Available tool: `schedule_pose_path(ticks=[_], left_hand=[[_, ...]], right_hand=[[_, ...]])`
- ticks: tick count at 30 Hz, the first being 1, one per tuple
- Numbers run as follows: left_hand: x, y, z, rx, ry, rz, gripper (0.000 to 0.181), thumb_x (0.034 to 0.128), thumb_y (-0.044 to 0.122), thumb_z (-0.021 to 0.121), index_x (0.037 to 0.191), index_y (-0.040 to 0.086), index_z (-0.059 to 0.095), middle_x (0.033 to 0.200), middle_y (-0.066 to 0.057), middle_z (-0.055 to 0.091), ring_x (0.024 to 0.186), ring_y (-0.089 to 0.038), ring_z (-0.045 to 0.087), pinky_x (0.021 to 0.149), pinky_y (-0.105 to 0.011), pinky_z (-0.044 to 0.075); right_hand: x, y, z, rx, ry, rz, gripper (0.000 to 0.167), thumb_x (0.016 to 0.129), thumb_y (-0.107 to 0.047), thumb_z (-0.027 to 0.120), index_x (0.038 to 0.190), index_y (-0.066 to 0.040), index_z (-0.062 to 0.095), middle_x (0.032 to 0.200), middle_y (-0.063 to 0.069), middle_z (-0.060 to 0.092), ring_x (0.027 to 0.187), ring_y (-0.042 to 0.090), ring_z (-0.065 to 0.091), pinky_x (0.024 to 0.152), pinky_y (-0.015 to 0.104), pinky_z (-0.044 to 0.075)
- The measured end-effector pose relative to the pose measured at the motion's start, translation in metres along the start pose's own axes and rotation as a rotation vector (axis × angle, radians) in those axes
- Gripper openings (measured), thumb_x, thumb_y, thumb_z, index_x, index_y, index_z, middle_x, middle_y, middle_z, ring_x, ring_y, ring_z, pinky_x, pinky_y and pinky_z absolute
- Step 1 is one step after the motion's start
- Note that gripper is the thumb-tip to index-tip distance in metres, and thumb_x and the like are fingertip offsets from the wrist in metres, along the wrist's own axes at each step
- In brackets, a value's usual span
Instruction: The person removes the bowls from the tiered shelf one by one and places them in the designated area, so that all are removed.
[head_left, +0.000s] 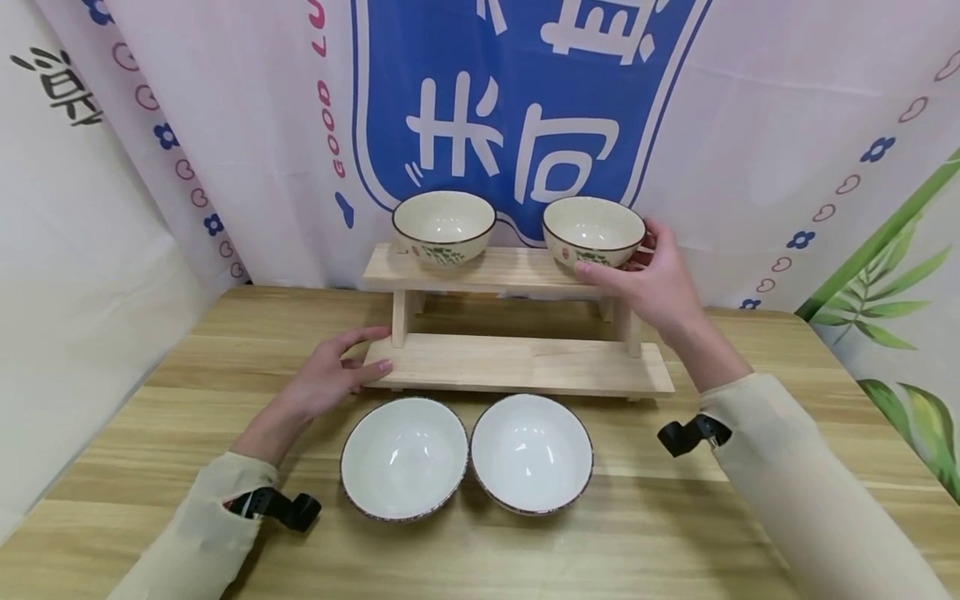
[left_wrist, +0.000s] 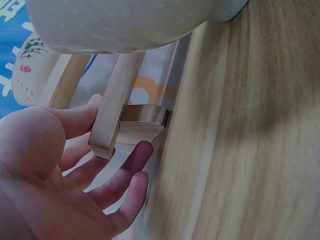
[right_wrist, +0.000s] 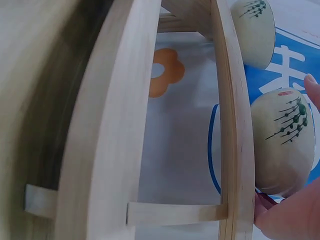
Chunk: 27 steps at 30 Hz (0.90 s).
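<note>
Cream bowl (head_left: 592, 225), brown-rimmed, green sprig and red mark outside, at right end of the top tier (head_left: 517, 267) of a pale two-tier wooden stand (head_left: 525, 367). Right hand (head_left: 656, 279) grasps it, thumb in front, fingers behind. Left hand (head_left: 326, 375) pinches the lower tier's left end. Matching bowl (head_left: 444, 223) up left. Two wider, dark-rimmed white bowls (head_left: 405, 458) on the wood-grain table (head_left: 660, 533), side by side, block the stand's front.

A wood-grained surface (head_left: 247, 350) meets a pale hanging cloth (head_left: 750, 108) with a blue panel (head_left: 517, 79), white characters (head_left: 457, 137), pink lettering, hearts and blue flowers (head_left: 167, 136). A whitish covering (head_left: 90, 250) with black writing (head_left: 63, 83) flanks it left; green leaves (head_left: 885, 309) decorate the right. Soft shadows darken the wood grain.
</note>
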<state>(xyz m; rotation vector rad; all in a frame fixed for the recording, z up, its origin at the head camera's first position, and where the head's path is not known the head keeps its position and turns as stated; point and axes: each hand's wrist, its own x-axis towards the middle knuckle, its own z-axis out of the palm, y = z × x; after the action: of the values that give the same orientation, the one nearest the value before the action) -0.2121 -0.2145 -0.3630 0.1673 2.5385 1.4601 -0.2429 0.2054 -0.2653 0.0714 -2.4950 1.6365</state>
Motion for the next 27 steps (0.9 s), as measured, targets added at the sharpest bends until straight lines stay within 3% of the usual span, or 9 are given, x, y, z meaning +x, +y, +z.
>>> schedule_pose_path(ticks=[6, 14, 27], left_hand=[[0.0, 0.0, -0.001, -0.004, -0.006, -0.001, 0.065, 0.1033, 0.028, 0.071, 0.161, 0.016, 0.045, 0.153, -0.02, 0.047, 0.08, -0.016, 0.062, 0.071, -0.026, 0.052], [0.0, 0.001, -0.001, -0.006, -0.013, 0.005, 0.066, 0.1037, 0.028, 0.071, 0.162, 0.015, 0.044, 0.156, -0.021, 0.045, 0.085, -0.017, 0.065, 0.073, -0.027, 0.052], [0.0, 0.002, -0.001, -0.004, -0.013, 0.004, 0.067, 0.1038, 0.029, 0.071, 0.163, 0.015, 0.042, 0.158, -0.021, 0.043, 0.082, -0.015, 0.063, 0.071, -0.027, 0.051]], right_hand=[[0.013, -0.007, 0.003, 0.006, 0.0, 0.008, 0.129, 0.078, -0.047, 0.095, 0.169, -0.011, 0.01, 0.169, 0.013, 0.032, 0.151, 0.027, 0.04, 0.127, 0.044, 0.036], [0.024, -0.012, 0.008, -0.043, 0.002, 0.072, 0.14, 0.074, -0.053, 0.096, 0.17, -0.016, 0.002, 0.17, 0.013, 0.029, 0.15, 0.031, 0.039, 0.127, 0.05, 0.036], [0.027, -0.009, 0.011, -0.003, 0.038, 0.053, 0.133, 0.074, -0.046, 0.098, 0.168, -0.014, 0.01, 0.166, 0.013, 0.034, 0.146, 0.03, 0.042, 0.125, 0.047, 0.039]])
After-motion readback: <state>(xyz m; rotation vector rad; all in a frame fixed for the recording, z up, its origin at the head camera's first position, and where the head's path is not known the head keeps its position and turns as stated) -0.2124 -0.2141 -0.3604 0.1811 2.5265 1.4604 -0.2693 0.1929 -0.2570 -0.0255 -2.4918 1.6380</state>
